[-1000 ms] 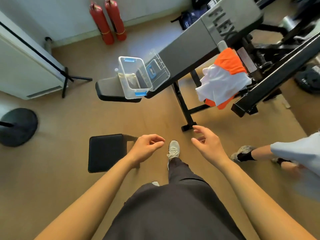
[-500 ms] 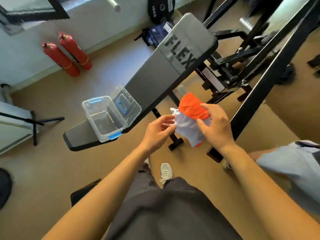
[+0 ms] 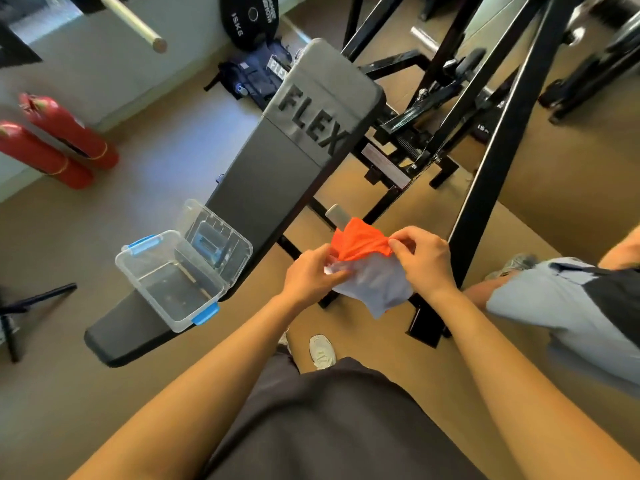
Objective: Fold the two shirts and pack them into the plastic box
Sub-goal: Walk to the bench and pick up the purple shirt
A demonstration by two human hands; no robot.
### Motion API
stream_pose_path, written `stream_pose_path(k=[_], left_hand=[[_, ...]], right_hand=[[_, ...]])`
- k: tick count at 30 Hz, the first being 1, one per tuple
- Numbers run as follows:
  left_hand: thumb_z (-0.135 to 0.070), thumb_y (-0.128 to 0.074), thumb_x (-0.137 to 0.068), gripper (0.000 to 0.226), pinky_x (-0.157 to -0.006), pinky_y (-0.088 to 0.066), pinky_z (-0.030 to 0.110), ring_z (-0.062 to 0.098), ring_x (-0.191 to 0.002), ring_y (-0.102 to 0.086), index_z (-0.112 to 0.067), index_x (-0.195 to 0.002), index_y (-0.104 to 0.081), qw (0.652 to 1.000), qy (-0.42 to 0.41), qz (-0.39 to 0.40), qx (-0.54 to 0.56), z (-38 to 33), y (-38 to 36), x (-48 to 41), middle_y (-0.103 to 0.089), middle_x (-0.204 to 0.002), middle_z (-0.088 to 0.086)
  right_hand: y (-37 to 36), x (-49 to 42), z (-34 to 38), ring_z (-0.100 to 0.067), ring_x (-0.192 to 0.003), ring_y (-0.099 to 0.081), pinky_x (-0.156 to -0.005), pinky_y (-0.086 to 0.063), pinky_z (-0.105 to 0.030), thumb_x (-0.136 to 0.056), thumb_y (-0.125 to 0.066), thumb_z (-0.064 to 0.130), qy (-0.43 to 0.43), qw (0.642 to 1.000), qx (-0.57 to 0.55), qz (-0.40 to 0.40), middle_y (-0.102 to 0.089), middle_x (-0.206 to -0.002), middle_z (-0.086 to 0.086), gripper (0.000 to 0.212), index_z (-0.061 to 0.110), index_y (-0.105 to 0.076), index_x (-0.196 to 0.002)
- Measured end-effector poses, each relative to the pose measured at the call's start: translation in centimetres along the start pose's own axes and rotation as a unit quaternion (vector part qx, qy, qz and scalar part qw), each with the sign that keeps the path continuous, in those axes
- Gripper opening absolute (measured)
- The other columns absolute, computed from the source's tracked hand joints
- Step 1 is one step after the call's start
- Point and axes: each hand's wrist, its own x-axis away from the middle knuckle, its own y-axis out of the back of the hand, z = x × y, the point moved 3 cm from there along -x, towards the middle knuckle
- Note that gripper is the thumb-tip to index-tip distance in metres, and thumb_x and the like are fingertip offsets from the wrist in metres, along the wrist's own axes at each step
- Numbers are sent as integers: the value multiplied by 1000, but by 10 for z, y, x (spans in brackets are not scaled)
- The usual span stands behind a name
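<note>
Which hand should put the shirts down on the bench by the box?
Probably the left hand. It is on the side nearer the bench and the open plastic box, while the right hand pinches the orange shirt farther away.

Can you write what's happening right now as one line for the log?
stage: picking up shirts | left hand: grips white shirt | right hand: pinches orange shirt | plastic box: open, empty, on bench

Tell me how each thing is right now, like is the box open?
plastic box: open, empty, on the bench.
lid: off, propped behind the box.
shirts: bunched, unfolded, orange over white.
left hand: gripping the white cloth.
right hand: pinching the orange cloth.
</note>
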Motion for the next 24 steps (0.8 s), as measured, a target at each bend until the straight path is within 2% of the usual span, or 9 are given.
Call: stream_pose_path(k=[3,7,12,16,18,20,21,22,24], left_hand=[[-33,-70,-90,20,-58,-43,34,14,-62,-56,-20,-75,-66,1000,-1,-12,18,15,5,4,-62,-65,-9],[-23,-71,-93,13,-60,-48,31,11,-60,-60,-17,-93,-82,995,-8,-42,86,33,32,19,-69,-67,-10],[-20,-61,-100,16,-72,-55,17,1,-80,-69,-16,-101,-76,965,15,-95,243,27,73,42,-74,-90,1],[-26,-47,-106,22,-95,-56,35,23,-109,-67,-17,-105,-67,891,117,-175,403,25,93,45,-68,-111,11],[-18,-42,-108,21,-87,-57,27,14,-104,-68,-10,-107,-62,867,121,-191,444,21,106,47,-66,-105,9],[0,-35,-107,17,-72,-50,6,-11,-86,-64,-7,-112,-50,819,126,-177,531,12,115,44,-55,-90,-4],[3,-33,-107,19,-65,-46,3,-14,-75,-61,-7,-112,-48,805,129,-210,540,15,123,44,-50,-86,-8],[-3,-34,-107,19,-58,-46,6,-8,-69,-59,-9,-111,-51,801,143,-255,522,22,132,44,-50,-83,-7],[-19,-41,-105,18,-58,-52,20,6,-72,-56,-16,-104,-58,797,163,-317,488,36,155,44,-57,-81,-2]], right_hand=[[1,-7,6,-14,-79,-62,-67,-44,-13,-95,-64,13,-35,999,-23,-28,-69,-85,0,8,10,-72,-94],[0,-13,9,-16,-82,-61,-66,-41,-12,-97,-62,12,-66,995,-33,-63,-66,-87,0,10,8,-71,-96],[-7,-17,2,-16,-84,-61,-73,-49,-25,-97,-59,11,-116,987,-44,-101,-65,-89,0,11,6,-69,-98],[-13,-17,-1,-17,-83,-61,-69,-47,-21,-98,-59,10,-141,979,-68,-130,-65,-89,-1,11,5,-69,-99],[-14,-17,-3,-17,-83,-61,-67,-48,-18,-99,-58,11,-157,973,-83,-145,-66,-90,-3,11,6,-68,-99],[-13,-18,-6,-18,-84,-62,-68,-50,-20,-99,-58,11,-168,968,-102,-157,-67,-91,-4,11,7,-68,-99],[-13,-19,-6,-18,-84,-63,-71,-53,-24,-98,-58,10,-168,966,-109,-162,-67,-90,-4,10,7,-68,-98],[-12,-19,-6,-18,-84,-62,-73,-54,-28,-98,-58,10,-167,965,-112,-168,-66,-89,-4,10,7,-68,-98],[-10,-19,-4,-18,-83,-62,-75,-56,-34,-98,-58,11,-164,963,-105,-184,-65,-88,-2,10,8,-67,-97]])
